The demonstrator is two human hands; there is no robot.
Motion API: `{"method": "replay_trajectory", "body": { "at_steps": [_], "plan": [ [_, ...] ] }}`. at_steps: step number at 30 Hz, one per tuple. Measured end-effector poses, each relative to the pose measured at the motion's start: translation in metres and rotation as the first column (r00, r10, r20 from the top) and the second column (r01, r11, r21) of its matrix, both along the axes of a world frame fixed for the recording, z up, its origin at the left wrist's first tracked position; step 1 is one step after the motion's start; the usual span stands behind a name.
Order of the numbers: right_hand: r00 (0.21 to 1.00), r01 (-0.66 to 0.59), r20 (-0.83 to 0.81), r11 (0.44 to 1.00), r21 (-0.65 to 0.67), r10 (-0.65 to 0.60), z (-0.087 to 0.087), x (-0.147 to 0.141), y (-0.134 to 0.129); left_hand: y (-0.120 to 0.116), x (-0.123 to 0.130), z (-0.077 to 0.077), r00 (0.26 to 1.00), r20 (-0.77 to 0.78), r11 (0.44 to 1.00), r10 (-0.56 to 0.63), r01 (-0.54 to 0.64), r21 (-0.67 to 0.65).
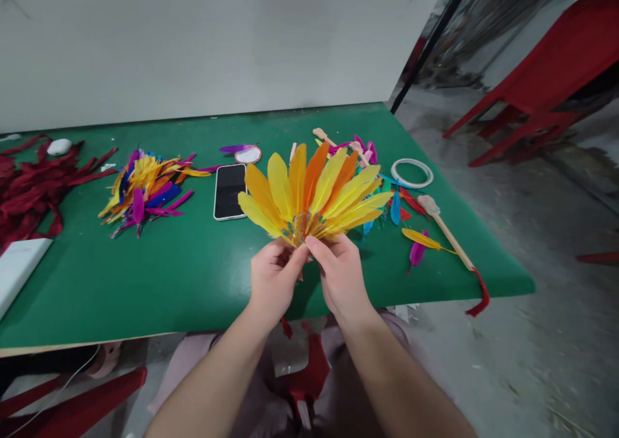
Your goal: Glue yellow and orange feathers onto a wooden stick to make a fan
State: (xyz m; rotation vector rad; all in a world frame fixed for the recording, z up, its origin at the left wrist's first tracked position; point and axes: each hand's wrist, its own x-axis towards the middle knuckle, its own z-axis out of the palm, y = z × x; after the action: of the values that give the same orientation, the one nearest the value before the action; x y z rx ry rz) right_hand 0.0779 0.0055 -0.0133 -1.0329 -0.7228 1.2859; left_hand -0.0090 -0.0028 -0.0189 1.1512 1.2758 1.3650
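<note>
A feather fan point(320, 189) of yellow and orange feathers spreads upward above the front part of the green table. My left hand point(273, 273) pinches its base between thumb and fingers. From the other side, my right hand point(344, 275) also grips the base, the two thumbs nearly meeting at the quills. The lower end of the fan is hidden behind my hands. Below them, at the table's front edge, a bit of red tassel point(287, 327) shows. Behind the feathers on the left, a phone point(229, 193) is partly covered.
Mixed coloured feathers point(149, 186) are piled on the green table point(193, 277). Dark red ribbons point(33, 186) and a white box point(19, 270) lie far left. On the right are a tape roll point(412, 173), a wooden stick with a red tassel point(449, 235) and loose feathers point(425, 239).
</note>
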Motion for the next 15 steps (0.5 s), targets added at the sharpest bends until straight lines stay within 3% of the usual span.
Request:
{"method": "replay_trajectory", "body": {
  "at_steps": [6, 15],
  "plan": [
    [1.0, -0.019, -0.006, 1.0, -0.001, 0.019, -0.001, 0.0003, 0.0001, -0.0005, 0.0011, -0.0005, 0.999, 0.052, 1.0, -0.01, 0.011, -0.018],
    [0.997, -0.072, -0.029, 0.996, 0.055, 0.074, -0.0092, 0.0027, 0.0022, 0.0065, -0.0005, -0.007, 0.96, 0.278, 0.989, -0.04, 0.078, -0.125]
  ]
}}
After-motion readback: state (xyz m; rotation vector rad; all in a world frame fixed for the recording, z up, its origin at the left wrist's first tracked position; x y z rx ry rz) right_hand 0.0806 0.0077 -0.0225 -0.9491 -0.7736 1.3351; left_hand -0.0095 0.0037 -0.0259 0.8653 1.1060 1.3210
